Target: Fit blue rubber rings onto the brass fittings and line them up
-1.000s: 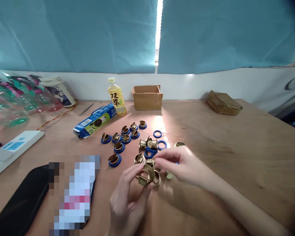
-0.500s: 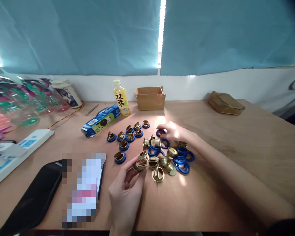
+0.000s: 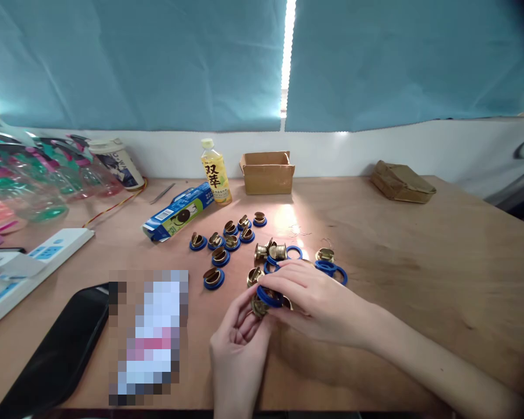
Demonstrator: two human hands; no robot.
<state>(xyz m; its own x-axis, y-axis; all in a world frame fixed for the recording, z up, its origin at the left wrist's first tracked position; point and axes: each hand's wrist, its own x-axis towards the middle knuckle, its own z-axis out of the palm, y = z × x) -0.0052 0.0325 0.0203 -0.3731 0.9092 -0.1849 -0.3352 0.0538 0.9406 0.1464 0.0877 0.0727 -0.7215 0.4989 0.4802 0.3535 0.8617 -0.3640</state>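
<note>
My left hand (image 3: 241, 355) is closed on a round brass fitting (image 3: 258, 307) near the table's front. A blue ring (image 3: 269, 298) is pinched in my right hand (image 3: 325, 298), right against that fitting, slightly tilted. Whether the ring sits around the fitting or only touches it, I cannot tell. Behind my fingers lie loose brass fittings (image 3: 278, 251) and loose blue rings (image 3: 340, 275), part of the pile hidden by my right hand. To the left stand several brass fittings with blue rings around their bases (image 3: 220, 256).
A blue box (image 3: 181, 212), a yellow drink bottle (image 3: 216, 174) and an open cardboard box (image 3: 268, 177) stand farther back. At left are a power strip (image 3: 48, 253), a black case (image 3: 56, 355) and a blurred phone (image 3: 152, 331). A brown package (image 3: 402, 183) lies at the back right.
My right hand has come toward me from the back of the pile, bringing a blue ring to the brass fitting. My left hand, holding that fitting, has shifted slightly right.
</note>
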